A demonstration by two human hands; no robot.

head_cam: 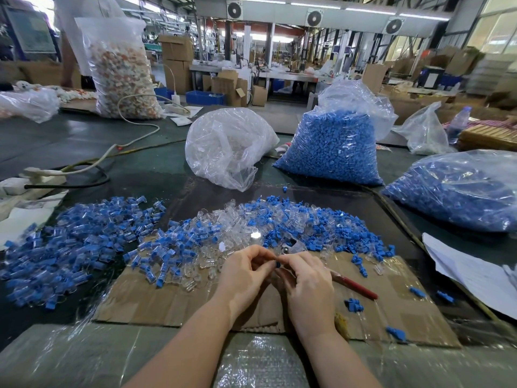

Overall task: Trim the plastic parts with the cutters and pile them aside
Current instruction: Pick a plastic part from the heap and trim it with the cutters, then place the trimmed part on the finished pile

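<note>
Bare cardboard [167, 301] beside parts heap [237, 228]

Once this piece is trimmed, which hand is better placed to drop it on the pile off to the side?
Probably the left hand. It pinches the small blue part and is nearer the assembled pile on the left. The right hand appears to hold the red-handled cutters.

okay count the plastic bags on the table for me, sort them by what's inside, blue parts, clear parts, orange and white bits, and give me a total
Bags of blue parts: 2, the upright one and the one lying at the right
Bags of clear parts: 1
Bags of orange and white bits: 1
Total: 4

Two more bags, far left and far right, have contents I cannot tell.
</note>
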